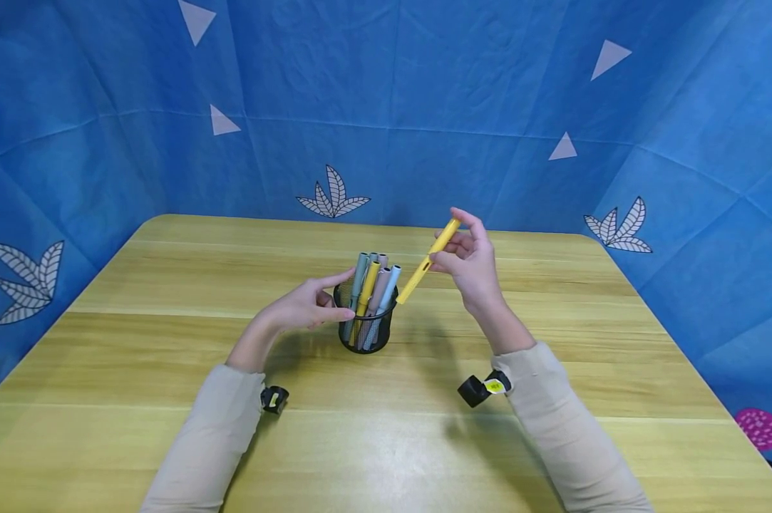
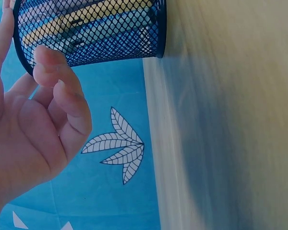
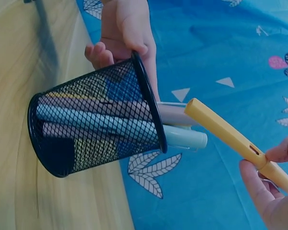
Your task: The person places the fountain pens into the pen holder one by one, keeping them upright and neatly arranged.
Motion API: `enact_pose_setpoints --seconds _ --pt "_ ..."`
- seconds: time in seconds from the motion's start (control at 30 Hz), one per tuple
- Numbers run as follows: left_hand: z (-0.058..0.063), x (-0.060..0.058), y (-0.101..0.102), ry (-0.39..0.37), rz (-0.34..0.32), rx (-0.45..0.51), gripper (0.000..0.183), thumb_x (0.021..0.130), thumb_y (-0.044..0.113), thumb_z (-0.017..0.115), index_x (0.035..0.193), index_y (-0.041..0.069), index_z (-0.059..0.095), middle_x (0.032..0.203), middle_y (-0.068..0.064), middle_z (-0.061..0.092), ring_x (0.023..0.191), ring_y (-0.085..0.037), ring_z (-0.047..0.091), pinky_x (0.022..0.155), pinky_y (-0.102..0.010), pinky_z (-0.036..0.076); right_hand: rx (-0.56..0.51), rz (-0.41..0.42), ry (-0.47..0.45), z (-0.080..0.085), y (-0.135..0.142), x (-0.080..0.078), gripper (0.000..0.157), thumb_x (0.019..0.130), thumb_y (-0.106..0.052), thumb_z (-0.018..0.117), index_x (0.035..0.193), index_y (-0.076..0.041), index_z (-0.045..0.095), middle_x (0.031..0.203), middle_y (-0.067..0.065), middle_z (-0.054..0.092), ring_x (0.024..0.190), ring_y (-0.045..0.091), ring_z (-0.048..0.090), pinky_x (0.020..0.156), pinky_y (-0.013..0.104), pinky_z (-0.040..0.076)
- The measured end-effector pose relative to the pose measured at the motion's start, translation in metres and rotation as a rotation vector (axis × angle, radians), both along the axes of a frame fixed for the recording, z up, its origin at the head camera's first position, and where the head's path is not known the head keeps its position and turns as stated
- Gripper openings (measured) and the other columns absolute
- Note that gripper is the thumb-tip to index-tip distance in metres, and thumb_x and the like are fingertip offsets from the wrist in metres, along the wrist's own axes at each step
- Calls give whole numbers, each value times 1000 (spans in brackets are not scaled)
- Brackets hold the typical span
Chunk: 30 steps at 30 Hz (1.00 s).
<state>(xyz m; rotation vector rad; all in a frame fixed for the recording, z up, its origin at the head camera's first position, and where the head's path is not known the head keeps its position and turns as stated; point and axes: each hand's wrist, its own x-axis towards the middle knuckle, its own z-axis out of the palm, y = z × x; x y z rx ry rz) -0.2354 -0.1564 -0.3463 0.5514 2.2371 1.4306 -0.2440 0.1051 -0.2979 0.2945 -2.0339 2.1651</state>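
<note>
A black mesh pen holder [image 1: 376, 346] stands upright on the table, with several pens in it: a teal one [image 1: 359, 276], a yellow one [image 1: 368, 288], a light blue one [image 1: 388, 288] and purplish ones. My left hand [image 1: 302, 305] holds its rim from the left, thumb at the front and index finger toward the back. Up and to the right of the rim, my right hand [image 1: 477, 265] pinches a yellow pen [image 1: 418, 275] between thumb and fingers. The pen slants, its lower end beside the rim. In the right wrist view, that end [image 3: 196, 106] overlaps the other pens' tops.
The wooden table [image 1: 167, 285] reaches back to a blue curtain [image 1: 424, 85] printed with leaves and triangles. Each wrist wears a small black camera, one on the left [image 1: 274, 400] and one on the right [image 1: 475, 390].
</note>
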Motion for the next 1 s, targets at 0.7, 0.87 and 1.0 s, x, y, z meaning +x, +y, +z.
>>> enact_pose_setpoints --seconds 0.7,0.87,1.0 --pt "-1 -1 0 0 6 -13 76 86 19 65 147 27 19 55 0 32 44 -11 29 45 -21 28 -48 29 123 -6 -25 9 75 71 22 56 135 -9 31 93 6 53 80 14 56 65 30 54" --pt "-1 -1 0 1 6 -16 76 87 20 64 147 27 19 55 0 32 44 -11 29 45 -22 28 10 28 172 -12 -29 9 70 72 20 57 132 -6 33 96 8 55 81 13 56 64 29 53" --pt "-1 -1 1 -2 10 -19 76 87 20 64 147 27 19 55 0 33 44 -11 29 45 -22 29 60 31 201 -16 -32 10 68 72 20 58 131 -4 34 101 12 55 82 14 55 63 27 53"
